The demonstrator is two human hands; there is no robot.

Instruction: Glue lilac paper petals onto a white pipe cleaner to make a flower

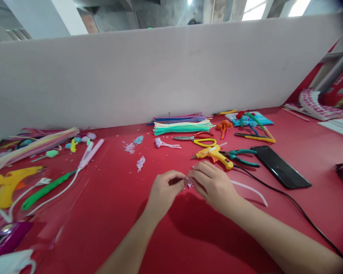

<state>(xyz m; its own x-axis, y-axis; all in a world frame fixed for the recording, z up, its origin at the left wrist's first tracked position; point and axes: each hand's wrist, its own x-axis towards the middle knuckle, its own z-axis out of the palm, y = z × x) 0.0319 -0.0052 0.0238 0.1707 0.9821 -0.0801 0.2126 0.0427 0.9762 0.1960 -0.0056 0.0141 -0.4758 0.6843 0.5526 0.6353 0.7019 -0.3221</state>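
My left hand (168, 187) and my right hand (210, 183) meet over the red table, fingertips pinched close together. Between them is a pale lilac pipe cleaner (253, 191), whose free end curves out to the right from behind my right hand. Most of the pinched part is hidden by my fingers. Lilac fluff (190, 185) lies just under the fingertips. Beyond my hands are small heaps of lilac fluff (141, 163) and blue fluff (138, 140), and a lilac pipe-cleaner piece (159, 143) with a bunched head and two stems.
A yellow glue gun (215, 153), scissors (204, 141), green-handled pliers (242, 156) and a black phone (282, 167) lie to the right. Bundled pipe cleaners (183, 127) rest against the white partition (165, 76). Another glue gun (13, 182) is at left. A black cord (286, 194) crosses the right side.
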